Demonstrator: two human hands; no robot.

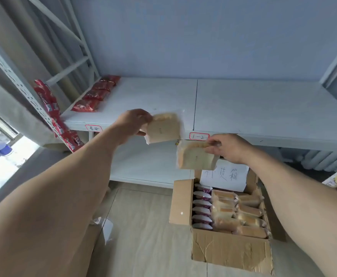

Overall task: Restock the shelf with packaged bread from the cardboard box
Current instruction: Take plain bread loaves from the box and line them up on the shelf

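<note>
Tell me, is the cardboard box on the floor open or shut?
Open: the cardboard box has its flaps folded out, showing rows of packaged bread inside.

A row of glossy red snack packets lies far left, a hanging strip of red sachets beside it; purple-and-white packets stand in file.

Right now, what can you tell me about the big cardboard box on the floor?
The cardboard box is brown, creased and torn along its front wall. It sits open on the pale floor below the white shelf. Inside stand rows of wrapped bread packs on the right and purple packets on the left. A white paper sign with handwriting leans at its back. Neither hand touches it.
</note>
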